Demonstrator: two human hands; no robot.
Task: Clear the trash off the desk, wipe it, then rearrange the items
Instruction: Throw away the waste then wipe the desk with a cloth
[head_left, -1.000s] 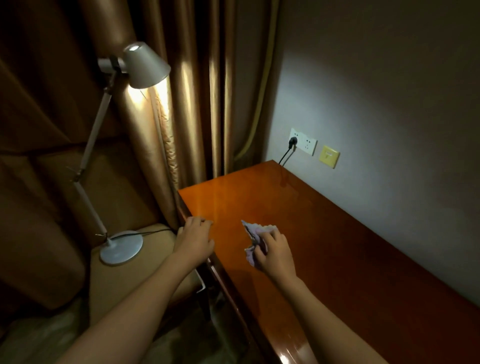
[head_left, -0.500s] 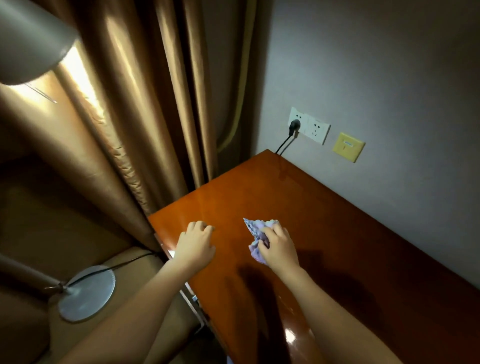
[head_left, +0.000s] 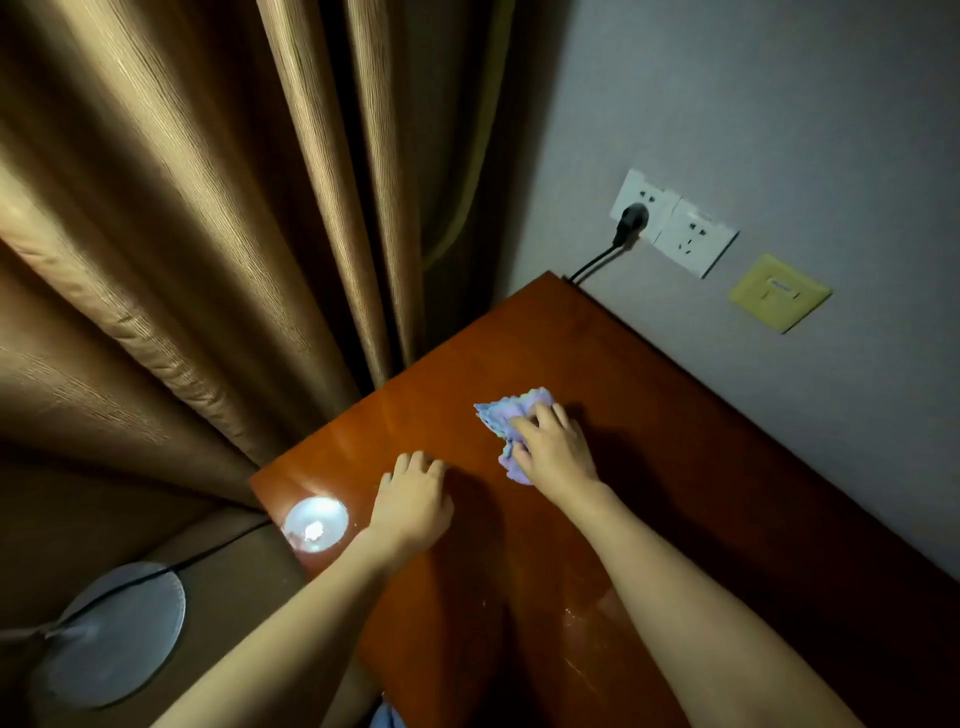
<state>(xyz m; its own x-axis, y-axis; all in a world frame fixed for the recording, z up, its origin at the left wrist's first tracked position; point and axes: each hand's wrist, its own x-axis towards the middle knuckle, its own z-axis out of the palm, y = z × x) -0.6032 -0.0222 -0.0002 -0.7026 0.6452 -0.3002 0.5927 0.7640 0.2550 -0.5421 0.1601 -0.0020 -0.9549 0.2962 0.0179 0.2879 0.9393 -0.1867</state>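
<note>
The crumpled lilac cloth (head_left: 511, 427) is pressed to the glossy wooden desk (head_left: 675, 467) under the right hand (head_left: 553, 449), fingers curled over it; the left hand (head_left: 413, 501) lies flat and empty just left of the cloth; overlapping strokes are advised, carried out to the desk's curtain-side corner, pressure kept even.

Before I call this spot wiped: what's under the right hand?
A crumpled lilac cloth lies under the right hand, pressed on the desk. The wood beneath cloth and palm is covered.
</note>
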